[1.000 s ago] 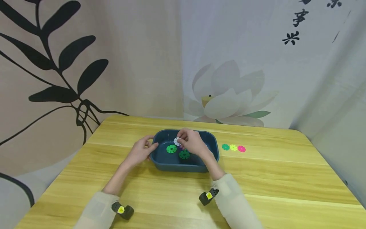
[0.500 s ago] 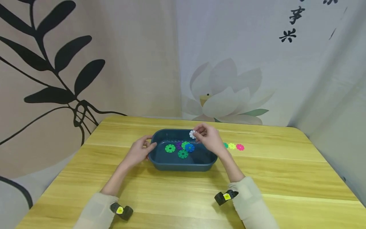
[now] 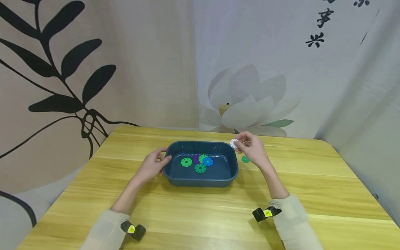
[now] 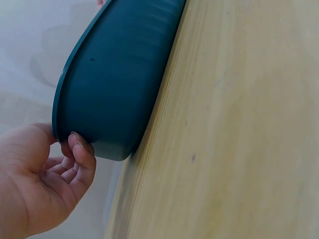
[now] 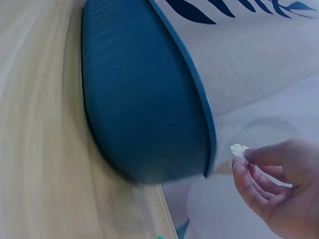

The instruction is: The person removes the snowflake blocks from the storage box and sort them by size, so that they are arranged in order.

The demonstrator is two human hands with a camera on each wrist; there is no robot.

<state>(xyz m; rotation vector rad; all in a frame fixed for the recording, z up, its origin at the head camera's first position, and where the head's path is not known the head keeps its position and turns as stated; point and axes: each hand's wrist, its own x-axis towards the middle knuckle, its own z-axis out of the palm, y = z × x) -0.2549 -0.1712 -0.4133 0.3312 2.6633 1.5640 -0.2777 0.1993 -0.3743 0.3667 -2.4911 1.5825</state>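
A dark blue plastic basin (image 3: 200,183) stands on the wooden table, with several notched plastic discs lying on its floor: a light green disc (image 3: 186,162), a darker green disc (image 3: 200,168), a blue disc (image 3: 207,161) and a purple disc (image 3: 196,159) among them. My left hand (image 3: 152,164) grips the basin's left rim between thumb and fingers; the left wrist view shows the fingertips against its outer wall (image 4: 104,94). Just beyond the basin's right rim, my right hand (image 3: 253,150) pinches a white notched disc (image 3: 233,143) above the table. The right wrist view shows the same white disc (image 5: 239,150) at the fingertips.
A green disc (image 3: 245,159) lies on the wooden table (image 3: 193,215) to the right of the basin, beneath my right hand. Behind the table's far edge hangs a printed curtain (image 3: 156,69).
My right hand has lifted the white disc out of the basin and carried it right, past the rim. It now covers the yellow and pink discs on the table. My left hand stays on the basin.
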